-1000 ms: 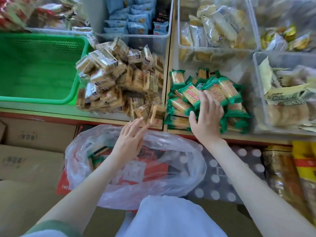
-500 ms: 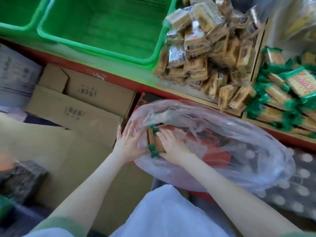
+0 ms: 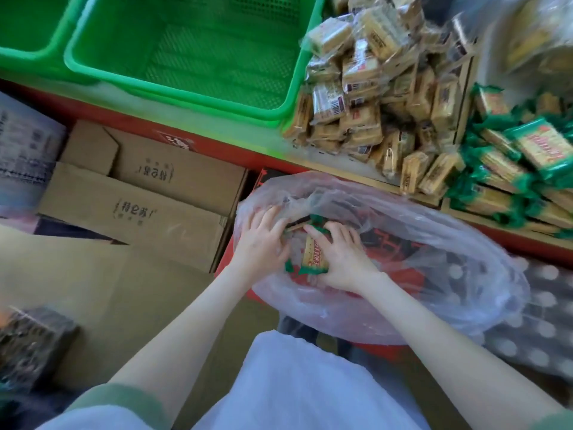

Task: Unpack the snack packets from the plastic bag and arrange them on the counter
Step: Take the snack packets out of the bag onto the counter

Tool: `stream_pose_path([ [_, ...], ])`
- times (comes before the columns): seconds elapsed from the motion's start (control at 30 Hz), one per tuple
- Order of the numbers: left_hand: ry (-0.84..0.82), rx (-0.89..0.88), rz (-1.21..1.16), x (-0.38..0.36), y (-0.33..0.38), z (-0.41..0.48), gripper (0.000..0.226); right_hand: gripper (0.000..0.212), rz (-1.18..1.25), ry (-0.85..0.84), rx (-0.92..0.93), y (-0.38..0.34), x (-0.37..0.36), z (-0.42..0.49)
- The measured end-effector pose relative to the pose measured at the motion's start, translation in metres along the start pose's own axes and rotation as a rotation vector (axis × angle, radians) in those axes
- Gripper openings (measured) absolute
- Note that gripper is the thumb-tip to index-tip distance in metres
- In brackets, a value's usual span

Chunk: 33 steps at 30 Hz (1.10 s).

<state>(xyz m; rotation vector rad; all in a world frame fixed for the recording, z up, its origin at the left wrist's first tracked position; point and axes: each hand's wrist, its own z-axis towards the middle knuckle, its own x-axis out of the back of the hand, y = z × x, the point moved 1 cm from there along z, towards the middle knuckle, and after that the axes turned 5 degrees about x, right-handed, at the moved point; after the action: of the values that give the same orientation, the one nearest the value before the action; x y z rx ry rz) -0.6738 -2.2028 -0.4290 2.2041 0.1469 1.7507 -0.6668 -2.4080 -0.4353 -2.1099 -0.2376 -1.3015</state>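
Reaching into the plastic bag (image 3: 465,274), the left hand (image 3: 263,240) and right hand (image 3: 344,259) each curled around the green packets (image 3: 313,257) lying inside it; squeezing them together evenly before lifting would likely prevent slips; the counter (image 3: 350,175) stood just beyond.

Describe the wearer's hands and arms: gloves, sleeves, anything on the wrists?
Left hand and right hand are bare, with no gloves and no rings, watch or bracelet visible. Both forearms are uncovered. The sleeves are short, pale fabric edged with a green cuff band. This is clear on the left sleeve; only a sliver of the right sleeve shows at the frame corner.
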Motion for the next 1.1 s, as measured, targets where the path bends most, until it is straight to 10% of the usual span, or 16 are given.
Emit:
stream_pose_path([
  [0.17,0.227,-0.076,-0.026,0.012,0.074,0.043,0.032,0.084,0.210,0.245,-0.141,0.049,0.065,-0.055],
  [0.5,0.071,-0.465,-0.151,-0.011,0.262,0.112,0.035,0.090,0.185,0.726,-0.619,0.223,0.159,-0.177],
  [0.7,0.088,-0.523,-0.092,-0.028,0.334,0.135,0.035,0.090,0.012,0.819,-0.490,0.306,0.203,-0.194],
  [0.9,0.089,-0.437,-0.038,-0.028,0.340,0.143,0.042,0.076,-0.112,0.425,-0.533,0.335,0.204,-0.179],
  [1.1,0.116,-0.412,-0.073,-0.019,0.293,0.125,0.038,0.068,-0.028,0.785,-0.432,0.278,0.185,-0.175],
])
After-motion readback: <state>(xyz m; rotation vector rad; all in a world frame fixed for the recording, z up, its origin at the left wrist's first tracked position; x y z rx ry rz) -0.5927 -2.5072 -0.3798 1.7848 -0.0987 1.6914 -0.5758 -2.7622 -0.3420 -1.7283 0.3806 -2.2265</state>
